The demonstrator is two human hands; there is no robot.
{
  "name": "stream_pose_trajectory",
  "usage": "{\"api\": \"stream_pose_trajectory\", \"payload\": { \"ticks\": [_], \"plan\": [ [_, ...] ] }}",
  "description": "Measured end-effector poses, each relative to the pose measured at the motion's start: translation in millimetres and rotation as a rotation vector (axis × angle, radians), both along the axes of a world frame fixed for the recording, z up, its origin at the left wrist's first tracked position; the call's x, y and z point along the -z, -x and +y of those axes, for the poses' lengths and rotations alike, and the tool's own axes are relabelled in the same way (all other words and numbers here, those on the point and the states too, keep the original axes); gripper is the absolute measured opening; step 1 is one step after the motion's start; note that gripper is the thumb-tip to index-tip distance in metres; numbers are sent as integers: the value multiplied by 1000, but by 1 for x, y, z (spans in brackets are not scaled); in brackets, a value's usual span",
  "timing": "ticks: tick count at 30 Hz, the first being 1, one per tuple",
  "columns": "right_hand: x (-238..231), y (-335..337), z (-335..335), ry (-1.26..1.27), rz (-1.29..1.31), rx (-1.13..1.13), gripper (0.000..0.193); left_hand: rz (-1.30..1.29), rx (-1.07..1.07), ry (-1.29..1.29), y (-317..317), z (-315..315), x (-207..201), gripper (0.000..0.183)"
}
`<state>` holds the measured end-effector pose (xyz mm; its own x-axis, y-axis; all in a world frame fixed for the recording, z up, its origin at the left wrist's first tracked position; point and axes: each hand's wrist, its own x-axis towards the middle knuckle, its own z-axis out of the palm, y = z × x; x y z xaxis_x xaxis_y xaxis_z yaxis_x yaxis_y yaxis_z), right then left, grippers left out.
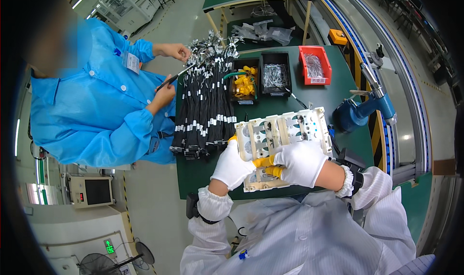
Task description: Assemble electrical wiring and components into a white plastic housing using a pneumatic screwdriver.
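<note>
Two white-gloved hands work over a green table (195,179): the left hand (235,165) is curled round the left edge of a cream frame (282,131), gripping it; the right hand (300,165) lies over the frame's lower middle, fingers bent — whether they pinch anything, I cannot tell. The frame is at the table's near side. Beyond it stand two black bins (275,91) and a red bin (327,73); black cables (205,106) lie left — beside a co-worker (96,91) in blue
</note>
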<state>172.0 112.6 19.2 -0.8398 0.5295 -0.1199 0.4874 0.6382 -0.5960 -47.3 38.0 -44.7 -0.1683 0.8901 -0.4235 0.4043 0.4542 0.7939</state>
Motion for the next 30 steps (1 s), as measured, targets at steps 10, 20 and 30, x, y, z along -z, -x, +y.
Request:
{"api": "stream_pose_trajectory", "payload": {
  "ticks": [10,20,30],
  "plan": [
    [4,-4,8,130,111,6,19,-31,-20,-10,-6,3,-16,59],
    [9,1,4,33,51,45,17,-24,-13,-12,-11,6,-28,65],
    [24,5,1,-35,74,27,22,-102,-41,-52,-3,1,-12,73]
  ]
}}
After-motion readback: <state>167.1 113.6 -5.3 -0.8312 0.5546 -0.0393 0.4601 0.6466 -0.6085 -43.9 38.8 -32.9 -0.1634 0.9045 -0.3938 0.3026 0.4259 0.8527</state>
